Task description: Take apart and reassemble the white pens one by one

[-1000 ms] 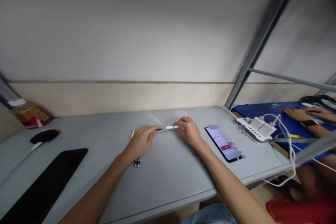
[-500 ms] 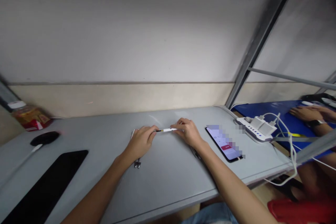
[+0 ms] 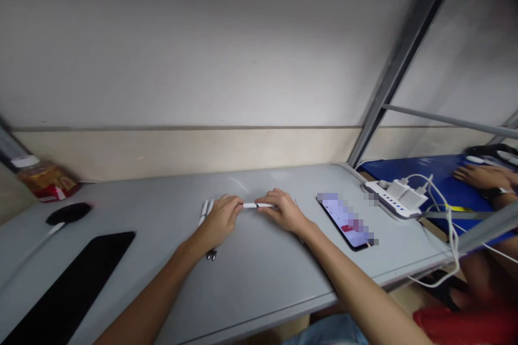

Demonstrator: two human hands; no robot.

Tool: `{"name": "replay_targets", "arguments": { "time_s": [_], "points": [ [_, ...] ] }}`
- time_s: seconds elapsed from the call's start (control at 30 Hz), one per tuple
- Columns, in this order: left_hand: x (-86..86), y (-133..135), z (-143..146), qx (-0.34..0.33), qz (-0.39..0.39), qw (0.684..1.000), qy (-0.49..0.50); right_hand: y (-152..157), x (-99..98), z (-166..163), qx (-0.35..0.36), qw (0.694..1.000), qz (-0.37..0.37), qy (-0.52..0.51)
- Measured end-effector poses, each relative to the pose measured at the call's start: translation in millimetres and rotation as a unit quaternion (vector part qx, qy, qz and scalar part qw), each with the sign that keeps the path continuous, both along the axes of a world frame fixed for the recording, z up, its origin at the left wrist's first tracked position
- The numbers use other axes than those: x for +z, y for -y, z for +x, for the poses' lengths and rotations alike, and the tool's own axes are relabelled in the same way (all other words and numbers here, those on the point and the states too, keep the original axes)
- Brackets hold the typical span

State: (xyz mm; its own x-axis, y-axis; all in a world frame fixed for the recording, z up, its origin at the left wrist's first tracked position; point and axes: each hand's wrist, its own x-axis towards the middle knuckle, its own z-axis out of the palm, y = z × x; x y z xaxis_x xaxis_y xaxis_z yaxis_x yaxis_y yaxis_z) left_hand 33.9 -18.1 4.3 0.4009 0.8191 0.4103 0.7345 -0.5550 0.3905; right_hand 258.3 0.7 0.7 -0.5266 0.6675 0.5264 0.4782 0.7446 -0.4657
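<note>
Both hands meet over the middle of the flat grey desk [image 3: 251, 275], closed around the two ends of one slim white pen [image 3: 259, 205]. The left hand [image 3: 218, 218] is curled nearly into a fist, its fingertips pinching the pen's left end, while the right hand [image 3: 283, 211] grips the right end with bent fingers; only a short white stretch of the pen shows in the gap between the two hands, lying level just above the desk top. Under and behind the left hand lie two more thin white pens [image 3: 205, 214] side by side, their dark metal tips poking out on the near side of the wrist. Just right of the right hand one black smartphone [image 3: 348, 222] lies face up with its screen lit. Farther right sits one white power strip [image 3: 394, 199] carrying two white chargers with white cables trailing off the desk edge. Well to the left of the left hand lie one long black flat pad [image 3: 68, 280], one black computer mouse [image 3: 68, 212] and, beyond that, one clear plastic jar with a red label [image 3: 42, 179]. At the far right, another person's hand [image 3: 481, 176] rests on a blue surface.
</note>
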Motion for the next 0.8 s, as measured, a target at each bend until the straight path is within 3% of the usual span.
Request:
{"name": "replay_targets", "arguments": {
  "time_s": [0.2, 0.3, 0.43, 0.6, 0.8],
  "points": [
    [10.4, 2, 2, -0.024, 0.025, 0.998, 0.045, 4, 7.3, 0, -0.015, 0.990, -0.140, -0.019],
    [11.5, 1, 1, 0.008, 0.045, 0.996, 0.080, 3, 9.0, 1, -0.007, 0.985, -0.165, -0.051],
    [12.2, -3, -6, 0.081, -0.061, 0.987, 0.126, 1, 9.0, 1, 0.001, 0.988, -0.132, -0.077],
    [13.9, -9, -14, 0.012, -0.105, 0.969, 0.222, 1, 7.4, 2, -0.006, 0.985, -0.160, -0.069],
    [7.9, -14, -14, 0.038, -0.210, 0.935, 0.284, 3, 10.6, 2, 0.017, 0.984, -0.152, -0.089]
  ]
}}
